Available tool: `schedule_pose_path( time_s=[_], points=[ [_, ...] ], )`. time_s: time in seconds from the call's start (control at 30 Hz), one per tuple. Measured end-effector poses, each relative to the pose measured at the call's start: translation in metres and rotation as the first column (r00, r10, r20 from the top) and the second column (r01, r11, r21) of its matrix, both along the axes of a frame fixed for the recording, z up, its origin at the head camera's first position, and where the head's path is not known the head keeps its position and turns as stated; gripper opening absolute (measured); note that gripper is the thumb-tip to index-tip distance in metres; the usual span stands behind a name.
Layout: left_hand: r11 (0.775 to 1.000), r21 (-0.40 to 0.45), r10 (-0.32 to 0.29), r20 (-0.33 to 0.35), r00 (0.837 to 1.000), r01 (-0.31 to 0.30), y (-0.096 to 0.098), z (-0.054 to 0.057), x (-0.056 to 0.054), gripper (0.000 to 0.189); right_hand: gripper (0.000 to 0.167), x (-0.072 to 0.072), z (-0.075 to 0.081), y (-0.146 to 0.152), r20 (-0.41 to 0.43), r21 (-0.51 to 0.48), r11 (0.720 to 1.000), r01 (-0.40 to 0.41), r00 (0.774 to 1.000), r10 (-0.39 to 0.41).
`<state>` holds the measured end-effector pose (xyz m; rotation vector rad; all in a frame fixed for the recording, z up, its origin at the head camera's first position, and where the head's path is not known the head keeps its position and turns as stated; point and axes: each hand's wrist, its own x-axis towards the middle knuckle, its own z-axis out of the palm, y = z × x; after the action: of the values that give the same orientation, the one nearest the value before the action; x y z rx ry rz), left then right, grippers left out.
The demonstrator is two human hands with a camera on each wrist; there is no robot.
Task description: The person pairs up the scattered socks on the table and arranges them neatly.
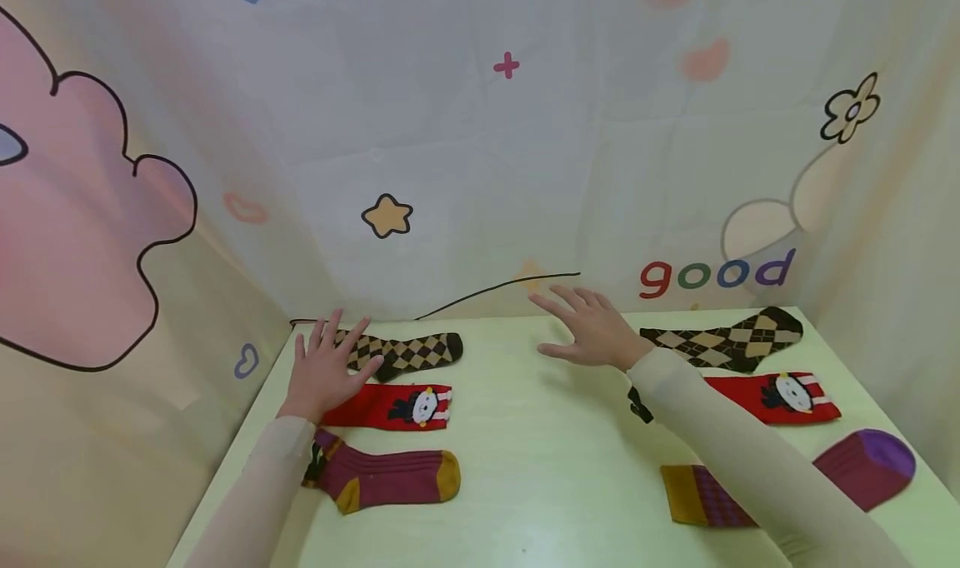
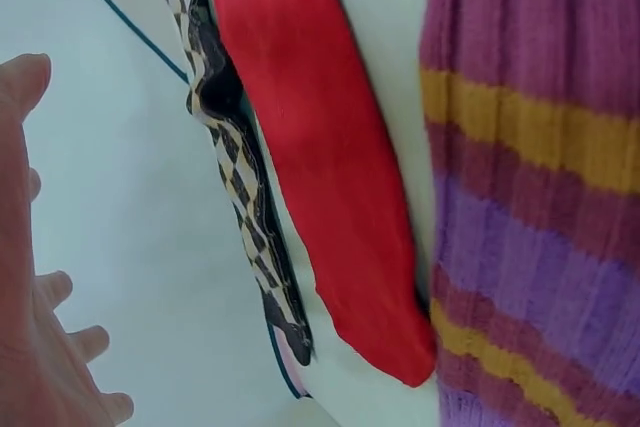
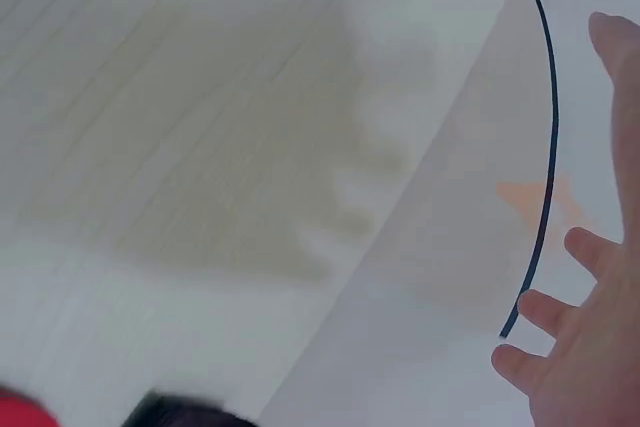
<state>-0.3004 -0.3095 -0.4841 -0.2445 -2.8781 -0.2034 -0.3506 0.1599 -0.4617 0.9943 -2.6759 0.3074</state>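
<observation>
One pale counter [image 1: 540, 485] filled the lower frame. A right checked sock [image 1: 723, 345] lay at centre right and a left checked sock [image 1: 411, 354] at centre left, long axes roughly level. The right hand [image 1: 600, 333] hung just left of the first; the left hand [image 1: 322, 376] overlapped the second's left end. Both hands' fingers [image 3: 548, 315] were spread, gripping nothing.

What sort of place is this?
Probably a staged tabletop setup indoors: socks lie in two columns on a pale table, before a hanging backdrop printed with cartoon shapes and "good".
</observation>
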Motion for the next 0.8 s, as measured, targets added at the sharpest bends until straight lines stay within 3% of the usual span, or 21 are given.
schedule_pose_path(
  time_s=[0.13, 0.43, 0.67, 0.8],
  points=[
    [0.999, 0.048, 0.016, 0.014, 1.0, -0.017, -0.007, 0.0, -0.002, 0.078, 0.083, -0.003, 0.002, -0.021, 0.052, -0.037, 0.999, -0.03, 0.998, 0.032],
    [0.992, 0.115, 0.046, 0.046, 0.998, -0.051, -0.016, 0.001, -0.007, 0.08, 0.083, -0.016, -0.003, -0.059, 0.178, -0.075, 0.997, -0.016, 0.984, 0.029],
    [0.989, 0.134, 0.059, 0.041, 0.997, -0.064, -0.022, -0.002, -0.016, 0.081, 0.084, -0.021, -0.006, -0.091, 0.236, -0.075, 0.997, -0.006, 0.972, 0.023],
    [0.983, 0.171, 0.067, 0.033, 0.997, -0.072, -0.029, -0.003, -0.015, 0.074, 0.084, -0.022, -0.009, -0.115, 0.271, -0.074, 0.997, -0.012, 0.962, 0.032]
  ],
)
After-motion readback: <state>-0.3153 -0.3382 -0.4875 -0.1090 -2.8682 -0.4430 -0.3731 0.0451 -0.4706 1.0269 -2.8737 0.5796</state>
